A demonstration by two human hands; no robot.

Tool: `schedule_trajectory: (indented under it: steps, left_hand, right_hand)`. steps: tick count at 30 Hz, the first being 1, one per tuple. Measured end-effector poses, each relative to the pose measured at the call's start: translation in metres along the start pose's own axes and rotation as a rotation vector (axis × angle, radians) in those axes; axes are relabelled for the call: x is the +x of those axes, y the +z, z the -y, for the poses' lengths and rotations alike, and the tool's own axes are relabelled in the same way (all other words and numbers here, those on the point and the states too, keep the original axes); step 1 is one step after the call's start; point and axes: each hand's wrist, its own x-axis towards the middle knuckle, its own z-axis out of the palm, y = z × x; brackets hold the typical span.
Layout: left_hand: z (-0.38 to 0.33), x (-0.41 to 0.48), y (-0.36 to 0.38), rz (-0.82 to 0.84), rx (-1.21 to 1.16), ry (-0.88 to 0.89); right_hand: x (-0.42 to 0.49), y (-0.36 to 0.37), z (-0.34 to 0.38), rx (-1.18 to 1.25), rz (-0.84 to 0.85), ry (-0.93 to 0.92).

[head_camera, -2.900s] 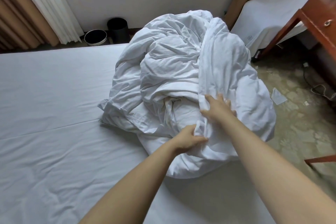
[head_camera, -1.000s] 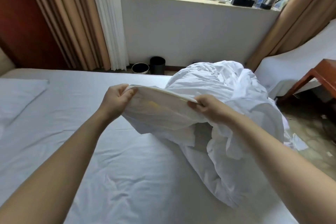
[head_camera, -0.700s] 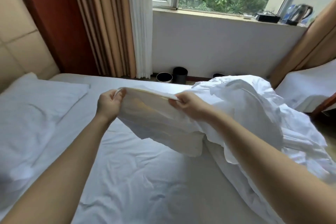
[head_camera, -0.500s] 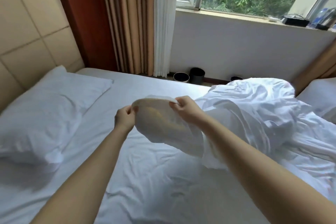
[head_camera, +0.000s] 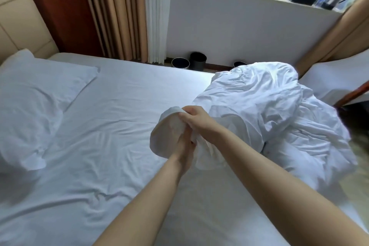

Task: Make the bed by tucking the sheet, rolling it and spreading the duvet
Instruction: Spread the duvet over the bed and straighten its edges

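A crumpled white duvet (head_camera: 269, 110) is heaped on the right side of the bed, spilling over its edge. Both hands meet over the middle of the bed, gripping one bunched edge of the duvet. My right hand (head_camera: 196, 121) holds the fabric from above. My left hand (head_camera: 184, 146) grips it just below, partly wrapped by the cloth. A white sheet (head_camera: 111, 126) covers the mattress, lightly wrinkled. A white pillow (head_camera: 34, 94) lies at the head of the bed on the left.
Beyond the bed stand two dark bins (head_camera: 191, 62) on the floor below a window wall. Beige curtains (head_camera: 117, 12) hang at the back left. A second white bed (head_camera: 339, 80) and a wooden table edge (head_camera: 357, 92) are at the right.
My hands have come together from holding the duvet edge stretched apart, bunching the fabric between them. The view has tipped downward over the bed.
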Motion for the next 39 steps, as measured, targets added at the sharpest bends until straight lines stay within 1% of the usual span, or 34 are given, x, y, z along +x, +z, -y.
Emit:
schedule_trajectory:
  steps: [2,3,4,5,6,7,8,9,10,11,12,13,14,17,21,24,27,33,39]
  left_hand:
    - [-0.003,0.007,0.016,-0.052,-0.047,-0.004]
    - [-0.002,0.008,0.023,-0.104,-0.052,-0.024]
    - [0.003,0.011,0.027,-0.16,-0.036,-0.055]
    - [0.007,0.013,0.031,-0.211,-0.003,-0.075]
    - [0.013,0.016,0.033,-0.257,0.032,-0.087]
    - [0.02,0.017,0.035,-0.31,0.043,-0.082]
    - [0.025,0.018,0.037,-0.344,0.042,-0.082]
    - [0.029,0.017,0.039,-0.378,0.038,-0.084]
    - [0.03,0.015,0.043,-0.404,0.021,-0.088]
    - [0.029,0.012,0.046,-0.421,-0.011,-0.077]
    - [0.029,0.012,0.049,-0.432,-0.045,-0.065]
    - [0.024,0.011,0.053,-0.441,-0.074,-0.047]
    - [0.02,0.013,0.055,-0.451,-0.096,-0.022]
    - [-0.002,0.022,0.056,-0.498,-0.13,0.084]
    - [-0.029,0.035,0.053,-0.568,-0.168,0.188]
    - [-0.029,0.039,0.065,-0.551,-0.239,0.155]
    - [-0.012,0.047,0.077,-0.524,-0.233,0.114]
    - [0.032,0.049,0.096,-0.603,-0.176,-0.016]
    - [0.064,0.057,0.109,-0.629,-0.147,-0.043]
  right_hand:
    - [-0.006,-0.02,-0.01,0.134,0.05,0.026]
    - [-0.009,-0.029,-0.015,0.211,0.041,0.062]
    - [-0.011,-0.036,-0.023,0.261,0.003,0.091]
    - [-0.013,-0.043,-0.033,0.246,-0.066,0.089]
    - [-0.014,-0.051,-0.045,0.099,-0.154,0.051]
    - [-0.014,-0.06,-0.06,-0.168,-0.23,-0.012]
    - [-0.017,-0.071,-0.074,-0.471,-0.263,-0.058]
    - [-0.02,-0.084,-0.089,-0.714,-0.237,-0.045]
    - [-0.024,-0.098,-0.104,-0.867,-0.169,0.043]
    - [-0.029,-0.111,-0.118,-0.936,-0.093,0.181]
    - [-0.033,-0.122,-0.134,-0.935,-0.036,0.331]
    - [-0.037,-0.132,-0.15,-0.888,-0.017,0.447]
    - [-0.04,-0.139,-0.167,-0.817,-0.031,0.521]
    - [-0.049,-0.158,-0.207,-0.694,-0.055,0.581]
    - [-0.071,-0.181,-0.243,-0.669,-0.115,0.675]
    - [-0.087,-0.195,-0.275,-0.554,-0.145,0.743]
    - [-0.097,-0.207,-0.303,-0.416,-0.163,0.76]
    - [-0.108,-0.216,-0.343,-0.206,-0.237,0.818]
    - [-0.106,-0.211,-0.38,0.073,-0.325,0.85]
